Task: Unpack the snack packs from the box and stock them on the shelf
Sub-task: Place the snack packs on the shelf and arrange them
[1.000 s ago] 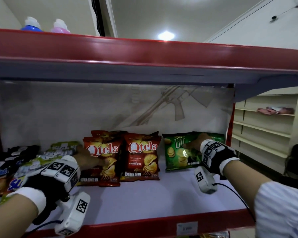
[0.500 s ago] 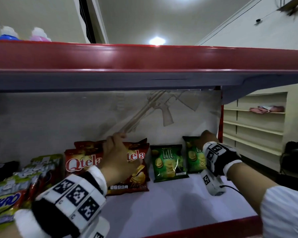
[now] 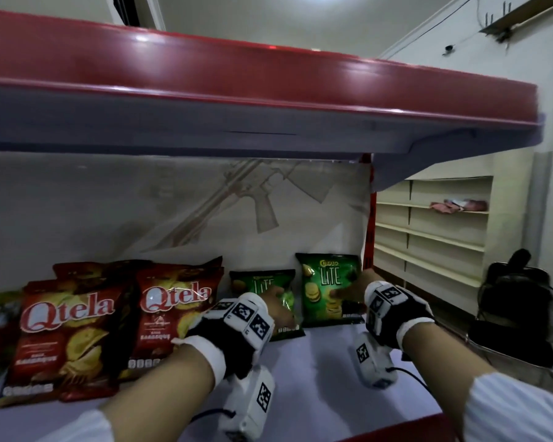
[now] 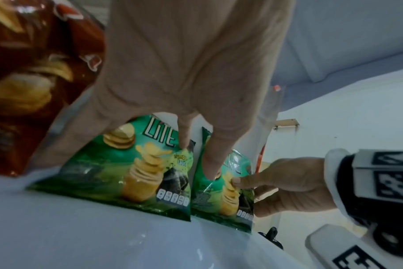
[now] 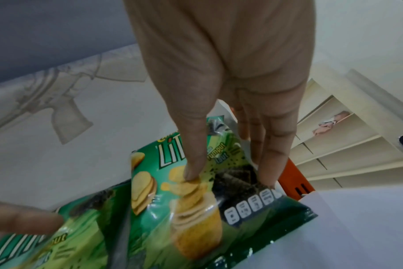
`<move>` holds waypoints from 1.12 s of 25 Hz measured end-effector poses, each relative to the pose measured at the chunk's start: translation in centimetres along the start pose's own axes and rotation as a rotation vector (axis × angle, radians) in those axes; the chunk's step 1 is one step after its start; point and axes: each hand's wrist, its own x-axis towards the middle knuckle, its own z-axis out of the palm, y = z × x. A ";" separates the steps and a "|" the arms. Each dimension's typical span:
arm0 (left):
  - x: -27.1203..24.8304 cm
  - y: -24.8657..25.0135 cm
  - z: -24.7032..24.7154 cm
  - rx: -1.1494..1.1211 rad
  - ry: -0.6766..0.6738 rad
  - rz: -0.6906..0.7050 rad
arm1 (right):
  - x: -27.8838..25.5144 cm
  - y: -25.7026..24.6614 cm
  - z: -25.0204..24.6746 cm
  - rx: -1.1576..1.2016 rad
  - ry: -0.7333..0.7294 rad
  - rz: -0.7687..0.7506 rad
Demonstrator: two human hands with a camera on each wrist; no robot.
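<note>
White shelf (image 3: 316, 371): wrist view alone shows right hand (image 5: 230, 81) pinching green pack (image 5: 196, 191).

"Qtela" in white script on two glossy red foil chip bags (image 3: 67, 333) and (image 3: 173, 311) standing on the shelf, small print beneath too blurred to read. "LiTE" in pale outlined capitals on two shiny green foil chip bags (image 3: 331, 288) and (image 3: 262, 288); "rumput laut" in small green letters beside that word on the right-hand green bag, legible from the right wrist view.
</note>
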 end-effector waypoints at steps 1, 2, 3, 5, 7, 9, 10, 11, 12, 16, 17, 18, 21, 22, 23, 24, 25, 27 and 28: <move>0.4 0.0 0.2 0.002 0.003 -0.017 | 0.1 0.2 -0.1 -0.035 -0.015 -0.016; 0.8 0.0 0.4 0.018 0.001 -0.031 | 0.2 0.3 -0.2 -0.084 -0.017 -0.037; 1.1 0.2 0.9 0.040 -0.002 -0.043 | 0.1 0.5 -0.5 -0.125 -0.004 -0.052; 1.5 0.8 1.4 0.053 0.007 -0.040 | -0.1 0.7 -0.9 -0.171 0.025 -0.079; 1.6 1.6 2.0 0.036 0.032 -0.045 | -0.2 0.8 -1.3 -0.180 0.032 -0.078; 1.6 2.0 2.3 0.025 0.043 -0.054 | -0.3 0.8 -1.5 -0.183 0.018 -0.082; 1.6 2.0 2.4 0.014 0.042 -0.060 | -0.4 0.7 -1.4 -0.197 -0.002 -0.084; 1.4 2.0 2.4 -0.001 0.040 -0.068 | -0.5 0.7 -1.4 -0.219 -0.022 -0.087; 1.0 2.0 2.3 -0.024 0.043 -0.069 | -0.7 0.6 -1.5 -0.248 -0.039 -0.097; -1.1 2.2 0.7 -0.013 0.078 -0.024 | -1.8 -0.4 -3.2 -0.275 -0.051 -0.105; -1.8 2.5 0.0 0.011 0.090 -0.005 | -2.3 -0.9 -3.8 -0.265 -0.046 -0.109; -2.3 2.7 -0.6 0.037 0.103 0.019 | -2.9 -1.5 -4.4 -0.242 -0.032 -0.124; -4.4 3.0 -2.6 0.002 0.144 0.075 | -5.8 -3.2 -5.5 -0.023 0.036 -0.216; -5.2 2.9 -3.1 -0.029 0.177 0.085 | -7.2 -3.7 -5.5 0.064 0.065 -0.265; -6.1 2.7 -3.4 -0.086 0.212 0.091 | -8.8 -4.2 -5.4 0.135 0.099 -0.303; -7.0 2.3 -3.8 -0.168 0.247 0.105 | -10.4 -4.6 -5.3 0.178 0.132 -0.336; -8.0 1.9 -4.1 -0.244 0.260 0.115 | -12.1 -5.0 -4.9 0.195 0.155 -0.368; -9.9 0.6 -4.4 -0.297 0.269 0.129 | -15.2 -5.7 -3.9 0.216 0.171 -0.429; -10.9 -0.2 -4.6 -0.310 0.283 0.130 | -16.9 -6.0 -3.1 0.251 0.164 -0.452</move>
